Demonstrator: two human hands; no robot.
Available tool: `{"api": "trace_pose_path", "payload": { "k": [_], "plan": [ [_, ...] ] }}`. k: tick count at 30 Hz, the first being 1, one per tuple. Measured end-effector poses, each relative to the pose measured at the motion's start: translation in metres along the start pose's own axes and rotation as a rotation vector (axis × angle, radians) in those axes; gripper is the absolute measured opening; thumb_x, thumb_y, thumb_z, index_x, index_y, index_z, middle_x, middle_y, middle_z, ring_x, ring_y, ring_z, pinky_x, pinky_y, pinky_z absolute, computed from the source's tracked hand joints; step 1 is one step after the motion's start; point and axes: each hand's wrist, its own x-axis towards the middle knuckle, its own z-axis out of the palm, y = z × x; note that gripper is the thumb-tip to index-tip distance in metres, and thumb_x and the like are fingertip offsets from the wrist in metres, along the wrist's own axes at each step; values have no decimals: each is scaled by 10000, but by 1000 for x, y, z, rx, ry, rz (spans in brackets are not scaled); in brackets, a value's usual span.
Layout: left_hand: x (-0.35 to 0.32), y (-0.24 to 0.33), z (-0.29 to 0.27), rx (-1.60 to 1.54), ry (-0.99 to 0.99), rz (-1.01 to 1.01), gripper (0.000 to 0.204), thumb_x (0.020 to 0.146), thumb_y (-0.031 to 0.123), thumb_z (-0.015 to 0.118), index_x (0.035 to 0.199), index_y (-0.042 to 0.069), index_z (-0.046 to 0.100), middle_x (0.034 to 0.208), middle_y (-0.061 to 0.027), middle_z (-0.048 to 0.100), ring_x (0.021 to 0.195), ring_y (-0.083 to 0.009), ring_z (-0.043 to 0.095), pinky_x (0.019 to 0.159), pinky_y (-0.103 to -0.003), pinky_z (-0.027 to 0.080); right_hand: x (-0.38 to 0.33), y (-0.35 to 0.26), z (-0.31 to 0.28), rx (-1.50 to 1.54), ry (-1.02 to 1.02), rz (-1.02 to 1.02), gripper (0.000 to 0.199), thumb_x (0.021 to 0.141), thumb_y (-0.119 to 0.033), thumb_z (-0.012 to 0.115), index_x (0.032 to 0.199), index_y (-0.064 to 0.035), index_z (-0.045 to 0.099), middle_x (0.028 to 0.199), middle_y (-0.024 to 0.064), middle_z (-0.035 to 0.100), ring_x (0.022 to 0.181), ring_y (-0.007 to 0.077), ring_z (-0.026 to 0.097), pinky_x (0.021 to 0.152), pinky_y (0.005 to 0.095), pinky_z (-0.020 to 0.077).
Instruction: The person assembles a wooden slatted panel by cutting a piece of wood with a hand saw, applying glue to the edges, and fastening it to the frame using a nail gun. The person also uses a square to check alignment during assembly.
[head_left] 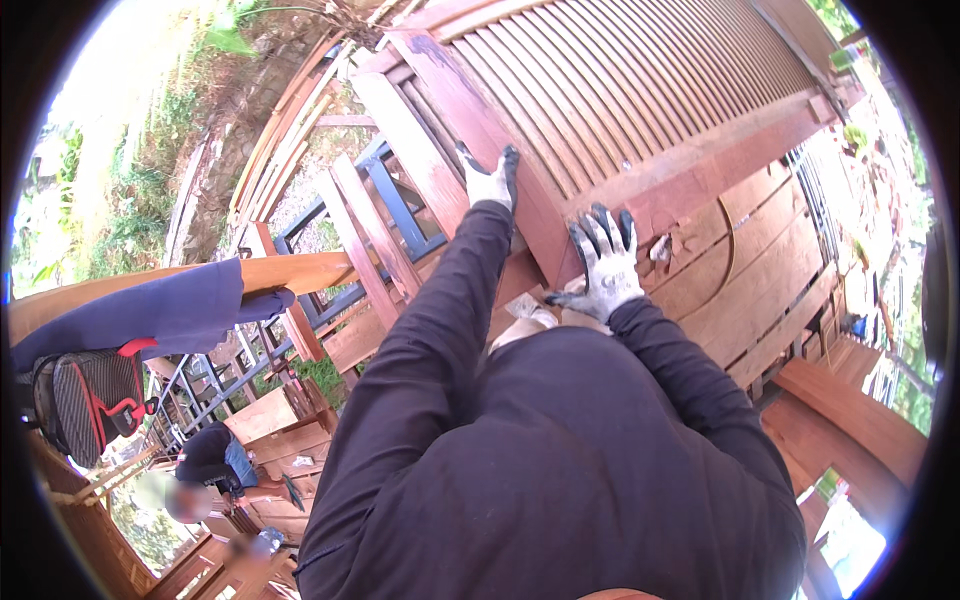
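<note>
A large louvered wooden panel with many slats lies in front of me. Along its left end runs a wide reddish-brown board. My left hand, in a white and dark glove, grips this board's left edge, thumb on top and fingers over the edge; the fingertips are partly hidden. At the panel's near left corner, my right hand, gloved alike, is open with its fingers spread. Its fingertips rest against the reddish near rail, and it holds nothing.
Loose boards and a blue metal frame stand left of the panel. Wide planks lie at right. A dark cloth and a black backpack hang at far left. Another person bends down at lower left.
</note>
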Motion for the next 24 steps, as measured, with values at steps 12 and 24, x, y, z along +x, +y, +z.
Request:
{"api": "trace_pose_path", "payload": {
  "k": [12,24],
  "plan": [
    [31,52,6,360,62,-81,1269,725,375,897,1611,-1,70,1604,-279,288,1477,-384,346,1218,-394,315,2,3,5,50,119,-30,1235,651,-846,686,1484,23,406,1537,213,371,1528,408,162,1227,673,-11],
    [25,68,2,397,47,-156,1240,766,387,868,1606,-23,54,1622,-265,275,1497,-349,328,1225,-347,296,3,8,11,78,177,-79,1189,642,-821,722,1448,10,454,1494,199,401,1504,418,214,1208,693,57]
  ]
}}
